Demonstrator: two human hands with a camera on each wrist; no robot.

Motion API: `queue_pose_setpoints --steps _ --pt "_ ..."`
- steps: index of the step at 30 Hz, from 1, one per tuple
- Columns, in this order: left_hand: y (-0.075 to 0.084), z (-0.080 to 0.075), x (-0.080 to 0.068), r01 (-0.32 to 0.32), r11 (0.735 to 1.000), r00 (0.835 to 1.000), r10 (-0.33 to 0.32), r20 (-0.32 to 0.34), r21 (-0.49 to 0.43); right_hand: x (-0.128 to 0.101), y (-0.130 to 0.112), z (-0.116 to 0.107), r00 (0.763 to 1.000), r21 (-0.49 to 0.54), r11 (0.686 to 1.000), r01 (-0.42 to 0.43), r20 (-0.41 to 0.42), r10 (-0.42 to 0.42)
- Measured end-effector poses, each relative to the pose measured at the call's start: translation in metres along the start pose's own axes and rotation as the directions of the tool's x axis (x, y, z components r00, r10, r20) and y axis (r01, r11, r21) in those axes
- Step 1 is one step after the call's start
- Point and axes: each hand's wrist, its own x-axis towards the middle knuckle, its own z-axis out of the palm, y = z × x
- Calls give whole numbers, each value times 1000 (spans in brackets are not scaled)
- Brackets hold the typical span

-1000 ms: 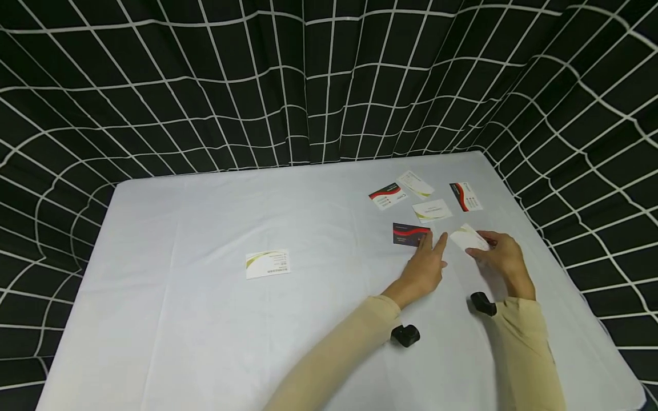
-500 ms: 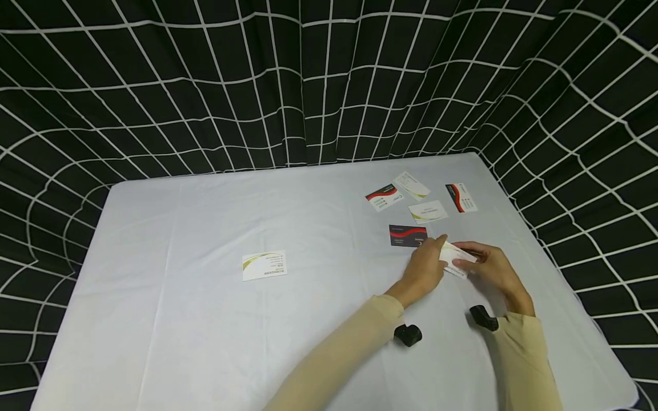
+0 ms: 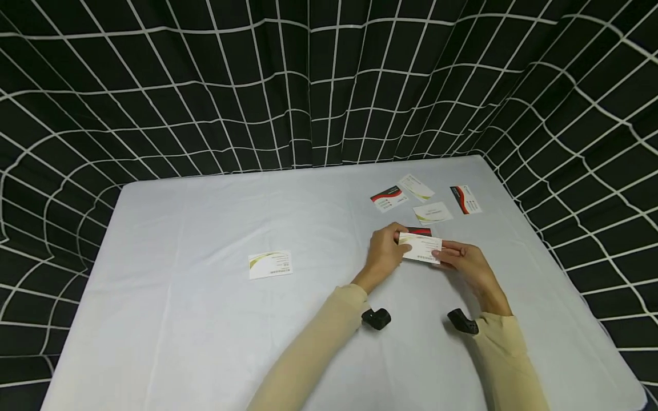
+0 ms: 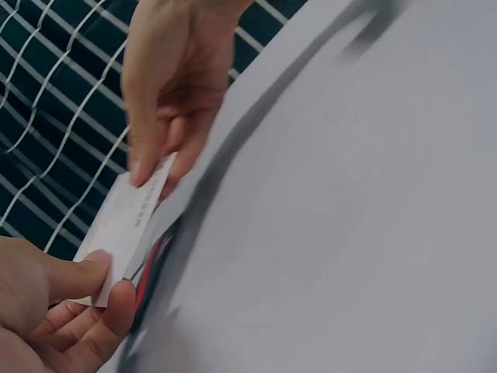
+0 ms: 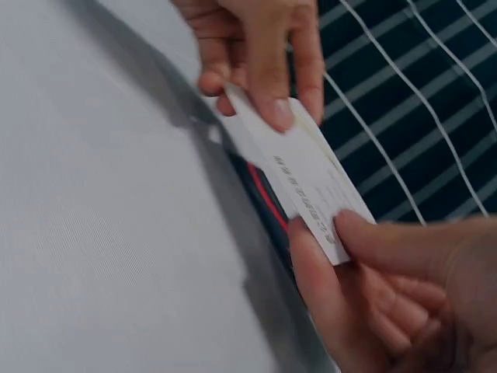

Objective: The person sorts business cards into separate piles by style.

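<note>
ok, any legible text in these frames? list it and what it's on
None can be read.
Held card, pinched by the left hand and the right hand: printed lines and a barcode-like strip, too blurred in every view.
Lone card on the table: print too small.
Far cards: print too small.
Dark card behind the held one: mostly hidden.

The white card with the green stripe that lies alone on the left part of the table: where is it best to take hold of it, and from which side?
Probably by a short edge of the lone white card, coming from above. It lies flat on the white tablecloth with nothing near it, so a finger can likely press and lift one edge, then pinch it. Both the left hand and the right hand hold another card that way, by its ends.
</note>
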Motion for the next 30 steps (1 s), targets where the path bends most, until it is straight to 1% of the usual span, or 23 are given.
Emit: queue_pose_setpoints --steps 3,5,8,11,14,17,20,22,25,28,30 --pt "-7 -22 1 15 1000 1000 -14 -15 26 4 -8 22 998 16 998 -65 -22 66" --pt "-13 -36 -1 30 998 999 -29 -14 60 7 -12 37 996 -19 997 -81 -30 80" --pt "-22 -58 -4 57 993 998 -56 -16 102 13 -17 59 998 -101 993 -62 -27 59" --pt "-27 -80 -9 70 987 997 -66 -33 148 20 -22 79 1000 -140 990 -29 -3 29" --pt "-29 -101 -13 76 979 996 -67 -53 189 27 -28 98 999 -129 991 -18 25 21" --pt "-30 -122 -19 89 975 994 -76 -72 201 32 -33 118 998 -124 992 -1 57 8" --pt "-33 -142 -27 122 968 990 -103 -95 218 35 -38 138 995 -116 993 15 104 -3" --pt "-36 -155 -32 146 959 986 -120 -116 243 37 -41 152 991 -124 992 25 136 -8" --pt "-40 -175 -41 174 938 979 -134 -150 299 38 -46 174 988 -169 985 30 152 -4" --pt "-42 -194 -50 203 918 972 -145 -188 342 38 -52 196 989 -246 968 52 150 -15" --pt "-42 -205 -57 232 903 963 -161 -215 363 36 -56 209 988 -291 954 71 152 -27"
